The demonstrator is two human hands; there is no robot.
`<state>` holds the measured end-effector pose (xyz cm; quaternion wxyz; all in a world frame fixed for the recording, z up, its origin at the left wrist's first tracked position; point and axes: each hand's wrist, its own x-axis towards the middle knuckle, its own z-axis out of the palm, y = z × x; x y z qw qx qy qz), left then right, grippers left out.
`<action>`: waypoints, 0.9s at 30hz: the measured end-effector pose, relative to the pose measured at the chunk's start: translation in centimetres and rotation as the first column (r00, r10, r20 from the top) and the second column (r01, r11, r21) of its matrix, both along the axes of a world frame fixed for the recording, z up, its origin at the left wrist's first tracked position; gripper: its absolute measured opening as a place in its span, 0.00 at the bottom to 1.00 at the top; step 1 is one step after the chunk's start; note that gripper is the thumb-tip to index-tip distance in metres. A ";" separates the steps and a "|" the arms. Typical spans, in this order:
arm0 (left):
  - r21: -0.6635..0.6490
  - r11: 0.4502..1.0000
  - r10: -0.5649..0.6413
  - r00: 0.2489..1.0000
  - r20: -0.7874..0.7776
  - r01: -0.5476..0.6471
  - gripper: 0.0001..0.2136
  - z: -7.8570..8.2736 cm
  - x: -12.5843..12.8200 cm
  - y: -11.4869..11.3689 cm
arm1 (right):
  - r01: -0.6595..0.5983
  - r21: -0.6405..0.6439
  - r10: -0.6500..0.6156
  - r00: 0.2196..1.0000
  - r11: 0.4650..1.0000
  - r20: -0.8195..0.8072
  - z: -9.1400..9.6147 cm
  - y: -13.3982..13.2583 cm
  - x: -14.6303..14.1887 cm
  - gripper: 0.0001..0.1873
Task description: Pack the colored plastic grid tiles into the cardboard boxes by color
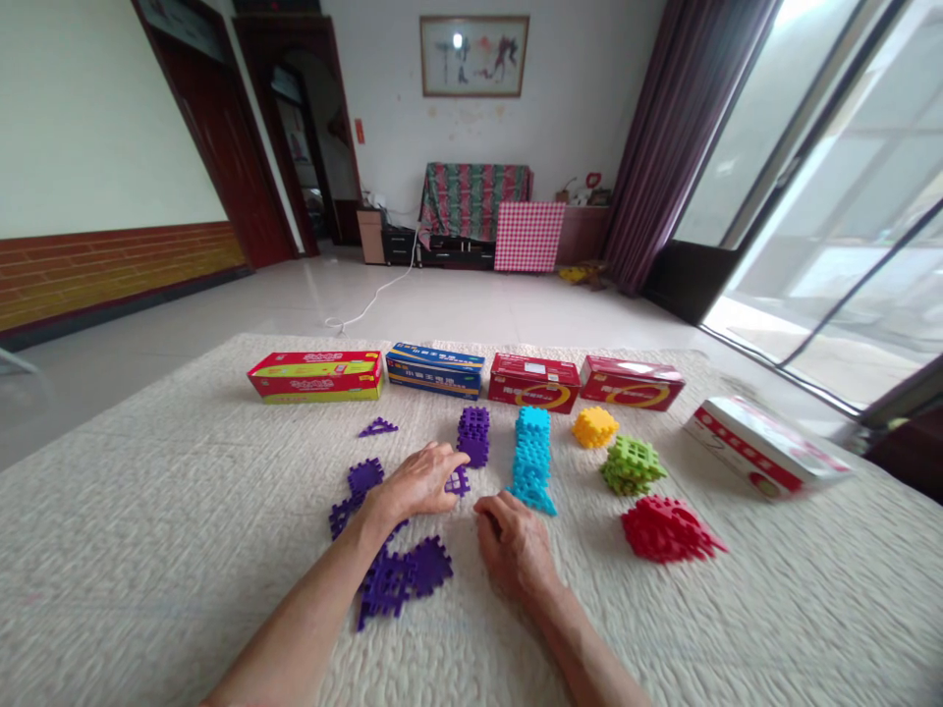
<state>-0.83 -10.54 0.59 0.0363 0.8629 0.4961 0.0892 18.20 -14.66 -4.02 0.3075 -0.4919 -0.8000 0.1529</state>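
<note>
My left hand point(427, 479) is closed on a purple open-grid building tile point(458, 481), its fingertips at the near end of a purple tile stack point(473, 437). My right hand point(516, 545) rests on the bedspread with fingers curled in and nothing visible in them. Just beyond it stands a row of light blue tiles point(531, 457). Under and beside my left forearm lie loose purple tiles point(394, 579), partly hidden by the arm. Another purple tile point(364, 475) shows behind the wrist, and a purple triangle piece point(378, 426) lies farther off.
To the right sit yellow tiles point(595, 428), green tiles point(632, 465) and a red pile point(669, 530). Behind them runs a row of boxes: red-and-green point(316, 377), blue point(434, 371) and two red ones point(534, 381). A white-and-red box point(766, 447) stands at far right.
</note>
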 end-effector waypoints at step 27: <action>0.224 0.970 0.026 0.959 0.281 -0.092 0.19 -0.6 -1.7 1.7 | -0.023 0.036 0.024 1.000 0.999 -0.021 -0.2 -0.1 0.2 0.10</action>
